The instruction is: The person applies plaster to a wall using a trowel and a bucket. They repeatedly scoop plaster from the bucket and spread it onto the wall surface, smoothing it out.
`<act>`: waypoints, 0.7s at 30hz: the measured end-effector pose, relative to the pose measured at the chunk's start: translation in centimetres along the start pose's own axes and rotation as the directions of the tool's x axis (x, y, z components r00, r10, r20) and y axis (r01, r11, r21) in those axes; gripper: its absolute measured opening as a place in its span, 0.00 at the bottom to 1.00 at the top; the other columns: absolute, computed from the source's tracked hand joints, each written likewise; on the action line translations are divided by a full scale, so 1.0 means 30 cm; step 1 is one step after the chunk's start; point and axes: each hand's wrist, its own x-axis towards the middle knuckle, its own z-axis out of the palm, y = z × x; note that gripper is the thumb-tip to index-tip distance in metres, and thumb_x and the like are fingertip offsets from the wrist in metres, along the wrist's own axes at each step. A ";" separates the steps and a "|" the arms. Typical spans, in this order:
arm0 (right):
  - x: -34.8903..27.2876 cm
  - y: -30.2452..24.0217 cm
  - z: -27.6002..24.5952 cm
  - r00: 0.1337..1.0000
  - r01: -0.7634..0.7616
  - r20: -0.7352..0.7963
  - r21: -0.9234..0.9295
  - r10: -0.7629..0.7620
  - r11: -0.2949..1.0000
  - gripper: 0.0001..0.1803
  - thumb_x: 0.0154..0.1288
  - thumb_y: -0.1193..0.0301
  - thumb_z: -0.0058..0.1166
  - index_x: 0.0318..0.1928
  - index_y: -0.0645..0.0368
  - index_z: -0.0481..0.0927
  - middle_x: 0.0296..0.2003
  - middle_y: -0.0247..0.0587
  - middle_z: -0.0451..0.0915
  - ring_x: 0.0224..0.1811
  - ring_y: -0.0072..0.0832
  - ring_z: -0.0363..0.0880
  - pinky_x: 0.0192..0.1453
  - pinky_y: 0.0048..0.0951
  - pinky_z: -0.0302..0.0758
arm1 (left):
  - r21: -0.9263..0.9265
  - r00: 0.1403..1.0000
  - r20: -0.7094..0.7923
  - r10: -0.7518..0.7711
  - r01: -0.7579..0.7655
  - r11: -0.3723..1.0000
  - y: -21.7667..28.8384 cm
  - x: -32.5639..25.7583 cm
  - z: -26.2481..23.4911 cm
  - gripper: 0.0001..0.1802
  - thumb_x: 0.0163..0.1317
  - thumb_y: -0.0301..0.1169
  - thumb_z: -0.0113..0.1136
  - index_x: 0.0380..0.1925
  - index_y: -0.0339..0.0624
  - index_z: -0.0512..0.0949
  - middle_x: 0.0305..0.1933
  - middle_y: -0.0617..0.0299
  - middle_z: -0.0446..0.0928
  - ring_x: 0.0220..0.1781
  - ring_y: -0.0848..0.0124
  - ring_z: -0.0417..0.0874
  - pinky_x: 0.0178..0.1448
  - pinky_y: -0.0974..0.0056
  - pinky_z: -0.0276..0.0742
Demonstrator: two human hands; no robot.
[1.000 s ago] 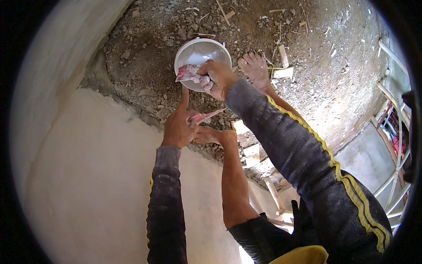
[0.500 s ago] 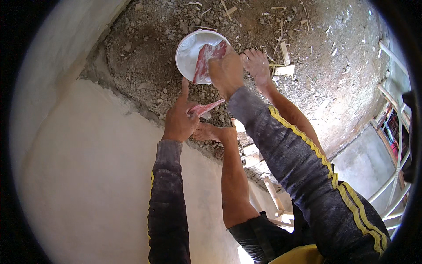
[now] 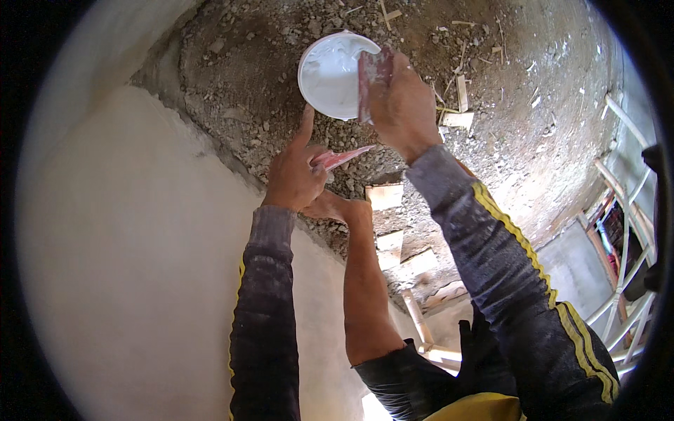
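Gripping a flat putty blade (image 3: 373, 78) smeared pink and white, fingers of the right hand (image 3: 401, 107) curled tight round its upper part, knuckles toward the camera, blade edge dipping over the rim of a round white tub (image 3: 330, 77) of pale paste. Resting on rubble-strewn ground (image 3: 505, 84), that tub, just beyond both hands, the blade at its right side. Pointing up with one straight forefinger, left hand (image 3: 296, 175), tip near the tub's lower rim but apart from it, the other fingers folded over the handle end of a second, pink-stained scraper (image 3: 342, 157) jutting to the right. Whether the thumb presses on that scraper, cannot tell. Beneath the left hand, a bare knee and shin (image 3: 361, 281) running down toward dark shorts. Wrapped in grey sleeves with yellow piping, both forearms, the left sleeve (image 3: 263, 323) rising from the lower edge, the right sleeve (image 3: 505, 266) crossing in from the lower right. Filling the left of the view, a smooth cream plastered wall (image 3: 126, 266), meeting rough grey concrete just beside the left hand. Scattered over the dirt to the right of the tub, wood splinters (image 3: 460, 91) and small offcuts; along the far right edge, white railing bars (image 3: 625, 210).
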 end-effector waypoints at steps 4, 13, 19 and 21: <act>0.013 0.048 -0.035 0.990 0.138 -0.060 0.151 -0.130 0.979 0.20 0.60 0.74 0.55 0.53 0.64 0.76 0.37 0.64 0.85 0.41 0.61 0.85 0.45 0.52 0.83 | 0.031 1.000 -0.026 -0.002 0.003 1.000 -0.010 -0.005 0.027 0.58 0.55 0.17 0.61 0.82 0.60 0.42 0.52 0.45 0.83 0.51 0.51 0.87 0.55 0.52 0.82; 0.178 -0.038 -0.146 0.748 0.654 0.345 -0.242 -0.567 0.716 0.22 0.58 0.77 0.58 0.54 0.68 0.76 0.34 0.64 0.84 0.37 0.57 0.87 0.39 0.48 0.85 | -0.086 0.984 -0.178 0.026 -0.042 0.995 -0.049 -0.014 0.112 0.56 0.56 0.20 0.63 0.81 0.51 0.43 0.50 0.50 0.86 0.49 0.51 0.87 0.56 0.52 0.83; 0.310 -0.167 -0.147 0.339 0.927 0.714 -0.365 -0.613 0.088 0.22 0.67 0.74 0.59 0.60 0.63 0.73 0.32 0.53 0.85 0.29 0.40 0.88 0.36 0.35 0.88 | -0.390 0.952 -0.307 0.004 -0.129 0.912 -0.053 -0.010 0.229 0.56 0.59 0.21 0.62 0.82 0.57 0.40 0.47 0.50 0.86 0.48 0.59 0.87 0.56 0.55 0.83; 0.329 -0.195 -0.156 0.317 0.922 0.734 -0.386 -0.601 0.016 0.22 0.66 0.74 0.59 0.60 0.61 0.74 0.32 0.52 0.85 0.29 0.40 0.88 0.36 0.38 0.86 | -0.582 0.924 -0.377 -0.071 -0.177 0.793 -0.047 -0.001 0.255 0.55 0.59 0.22 0.62 0.82 0.55 0.42 0.45 0.52 0.87 0.46 0.64 0.87 0.56 0.57 0.83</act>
